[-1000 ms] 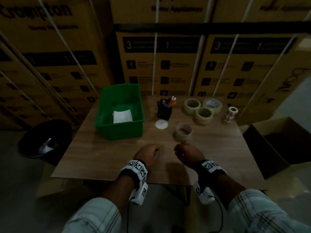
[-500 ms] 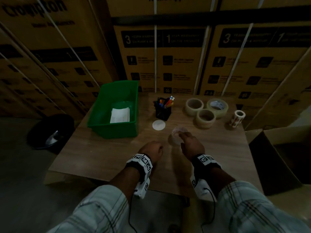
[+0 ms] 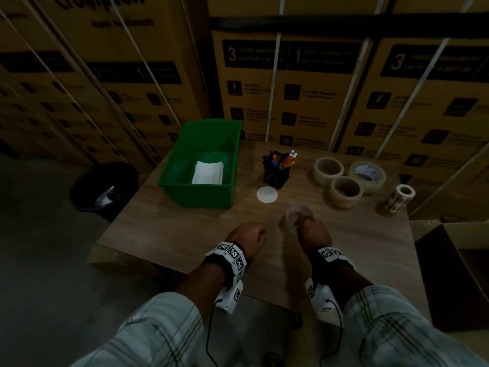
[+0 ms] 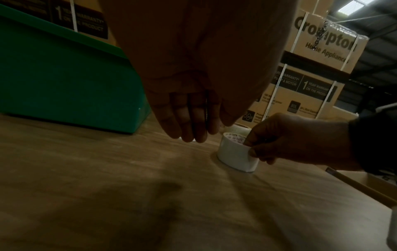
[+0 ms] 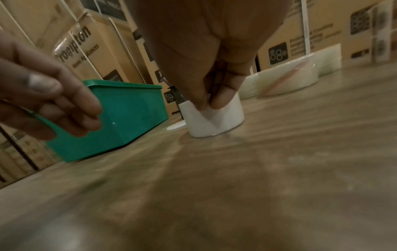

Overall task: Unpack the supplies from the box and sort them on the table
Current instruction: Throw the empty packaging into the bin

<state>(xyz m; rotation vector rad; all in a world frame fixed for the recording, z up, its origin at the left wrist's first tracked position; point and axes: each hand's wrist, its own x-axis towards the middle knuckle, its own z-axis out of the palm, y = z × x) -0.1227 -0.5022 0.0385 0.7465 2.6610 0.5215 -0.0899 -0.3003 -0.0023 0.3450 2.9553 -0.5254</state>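
A small white tape roll (image 3: 295, 213) (image 4: 234, 157) (image 5: 217, 122) stands on the wooden table (image 3: 185, 234) near the middle front. My right hand (image 3: 300, 221) (image 4: 249, 148) (image 5: 209, 104) pinches its near rim, fingers inside the core and thumb outside. The roll's base touches the table. My left hand (image 3: 250, 235) (image 4: 189, 134) (image 5: 75, 115) hovers just left of it, fingers loosely curled, holding nothing. The open cardboard box (image 3: 455, 274) sits on the floor at the right; its inside is dark.
A green bin (image 3: 201, 194) with white paper (image 3: 207, 172) stands at the back left. A black pen holder (image 3: 276, 168), a white disc (image 3: 267, 194), three larger tape rolls (image 3: 345, 192) and a sticker roll (image 3: 399, 198) line the back. A black bucket (image 3: 105, 186) is on the floor left.
My right hand moved forward from in front of the white tape roll and took hold of its rim. The left hand stayed beside it, still curled.
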